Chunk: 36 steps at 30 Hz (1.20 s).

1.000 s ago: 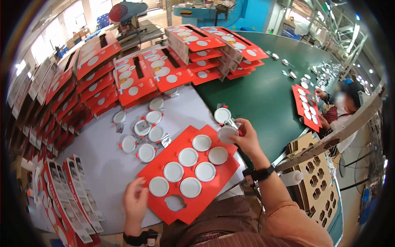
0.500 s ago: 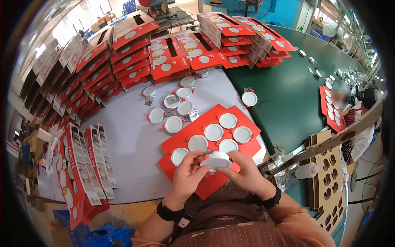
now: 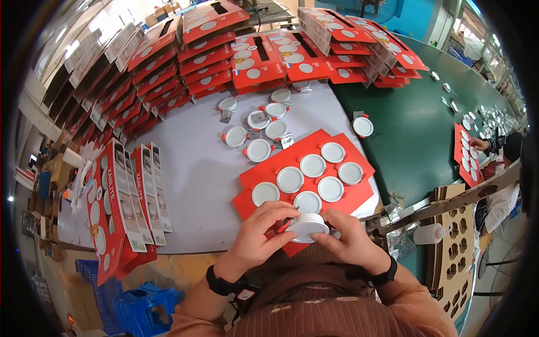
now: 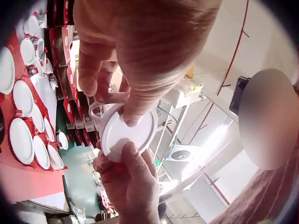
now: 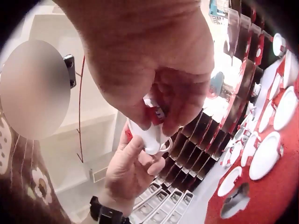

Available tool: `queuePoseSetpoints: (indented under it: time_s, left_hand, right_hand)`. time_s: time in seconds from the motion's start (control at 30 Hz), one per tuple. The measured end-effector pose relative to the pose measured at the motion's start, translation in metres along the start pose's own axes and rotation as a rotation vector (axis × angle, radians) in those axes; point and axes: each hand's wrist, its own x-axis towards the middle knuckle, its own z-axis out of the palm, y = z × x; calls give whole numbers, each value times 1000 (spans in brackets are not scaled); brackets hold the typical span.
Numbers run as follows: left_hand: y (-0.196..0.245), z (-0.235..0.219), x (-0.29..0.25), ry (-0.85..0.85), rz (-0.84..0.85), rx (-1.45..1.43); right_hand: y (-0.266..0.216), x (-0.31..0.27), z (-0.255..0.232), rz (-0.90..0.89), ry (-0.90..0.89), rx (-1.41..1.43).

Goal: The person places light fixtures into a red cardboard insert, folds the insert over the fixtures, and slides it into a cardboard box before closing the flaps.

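Note:
A round white lamp (image 3: 307, 227) with red clips is held between both hands over the near edge of a red card (image 3: 359, 156). My left hand (image 3: 255, 238) grips its left side, thumb on the white face; my right hand (image 3: 351, 241) pinches the right side. In the left wrist view the lamp's white disc (image 4: 128, 133) faces the camera. Several white lamps (image 3: 313, 165) sit in the card. The right wrist view shows an empty cutout (image 5: 235, 201) in the card and my right hand's fingers at a red clip (image 5: 155, 115).
Loose lamps (image 3: 259, 150) lie on the white table beyond the card, and one lamp (image 3: 363, 126) on the green surface. Red boxes (image 3: 258, 62) stand in stacks behind; printed boxes (image 3: 115, 208) stand at left. Brown cutout boards (image 3: 452, 247) and a person's arm (image 3: 487, 145) are at right.
From one second ago, the right hand has brought the lamp in from the card's right side, and the left hand has left the card's edge and taken hold of the lamp. The view has shifted.

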Motion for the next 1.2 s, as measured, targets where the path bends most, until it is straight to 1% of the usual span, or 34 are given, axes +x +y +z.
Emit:
queuePoseSetpoints:
  time_s: [0.07,0.1,0.13,0.17,0.2,0.23,0.27,0.3,0.33,0.4,0.43,0.5,0.53,0.6,0.63,0.7,0.83,0.9,0.93,1.0,1.03,1.1,1.13,1.2]
  left_hand:
    - [-15,6,-13,-2,-83,-50]
    - [-27,7,-23,29,-94,17]
    - [-43,9,-35,39,-107,18]
    - [-60,10,-47,267,-257,33]
    - [-77,8,-56,493,-408,46]
    - [-95,6,-64,495,-422,42]
    - [-109,1,-67,561,-629,-265]
    - [-121,-1,-70,617,-825,-580]
    - [-119,-2,-68,623,-832,-586]
    - [-112,-4,-59,438,-848,-1014]
    - [-110,-1,-57,442,-852,-1021]
    - [-109,8,-51,412,-771,-1083]
    - [-113,11,-51,407,-774,-1090]
    - [-120,18,-52,343,-727,-1101]
    - [-121,19,-52,339,-732,-1107]
    - [-118,20,-51,304,-713,-1095]
    - [-112,21,-50,285,-718,-1075]
    - [-116,21,-51,269,-704,-1082]
    - [-115,22,-51,267,-706,-1085]
    - [-111,23,-51,260,-684,-1087]
    - [-111,23,-51,260,-687,-1087]
    - [-111,23,-52,250,-731,-1087]
    - [-113,24,-52,250,-733,-1088]
    - [-121,28,-54,232,-708,-1123]
  right_hand:
    - [2,-2,2,189,-84,3]
    - [4,-3,2,189,-99,10]
    - [6,-4,0,227,-100,-93]
    - [8,-4,0,262,-97,-196]
    - [11,-3,0,266,-106,-190]
    - [16,-2,1,336,-86,-175]
    - [20,2,1,403,-66,-164]
    - [24,6,5,400,-80,-164]
    - [24,12,8,405,-90,-166]
    - [25,24,15,394,-104,-222]
    - [29,26,20,399,-111,-225]
    - [39,30,30,367,-74,-366]
    - [42,30,33,374,-74,-370]
    - [46,29,38,387,-139,-415]
    - [50,28,41,395,-140,-417]
    - [58,26,47,349,-79,-349]
    - [54,27,55,420,-99,-310]
    - [55,27,57,372,-127,-393]
    - [53,27,58,375,-127,-393]
    - [47,28,57,232,-243,-778]
    - [48,27,58,234,-244,-776]
    - [53,27,59,40,-143,-889]
    - [56,28,60,41,-144,-888]
    - [61,29,61,9,-66,-859]
